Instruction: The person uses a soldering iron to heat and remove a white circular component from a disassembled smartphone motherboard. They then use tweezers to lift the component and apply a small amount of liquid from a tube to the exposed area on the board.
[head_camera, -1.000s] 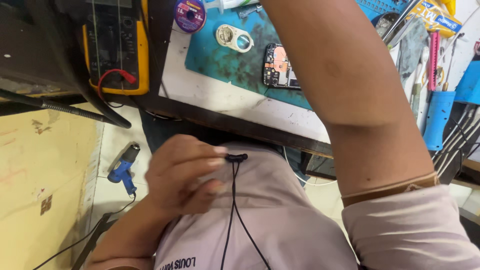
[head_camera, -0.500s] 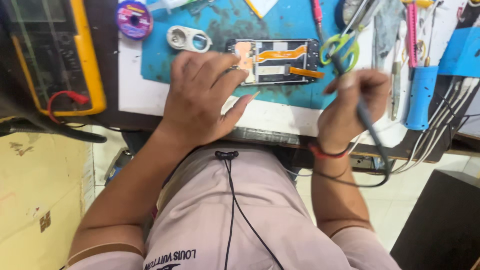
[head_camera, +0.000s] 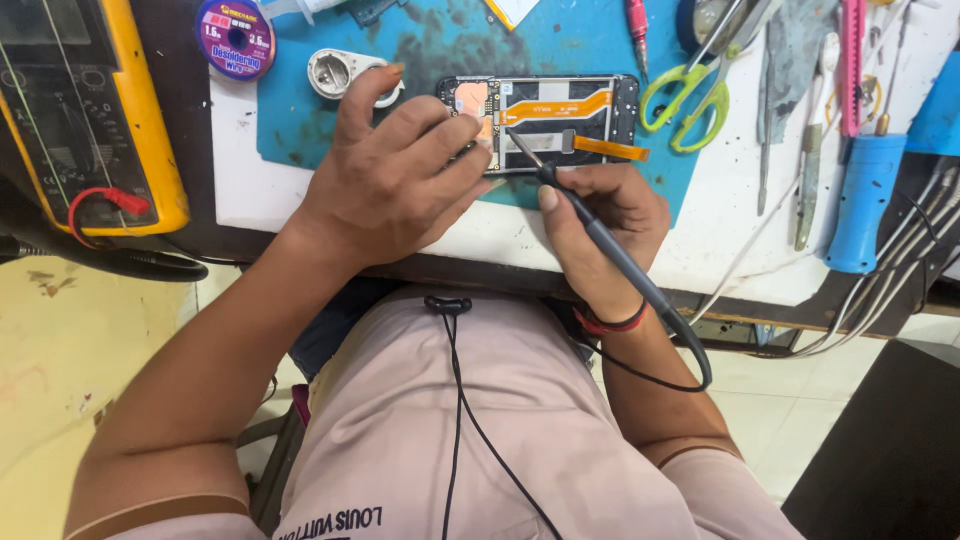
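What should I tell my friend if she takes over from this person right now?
Left hand: flat on the opened phone, pressing its left end onto the blue mat.
Right hand: grips a dark corded probe like a pen, tip on the phone's middle.
Done: the phone's back is off, orange ribbon showing.
Left: the phone is not closed up.
Nearby: green scissors, yellow meter.

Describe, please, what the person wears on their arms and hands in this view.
Both hands are bare, without gloves or rings that I can see. The left hand has nothing on its wrist. The right hand has a thin red and black band around its wrist. Both arms are bare down from short pale pink sleeves, each edged with a brown trim at the hem.
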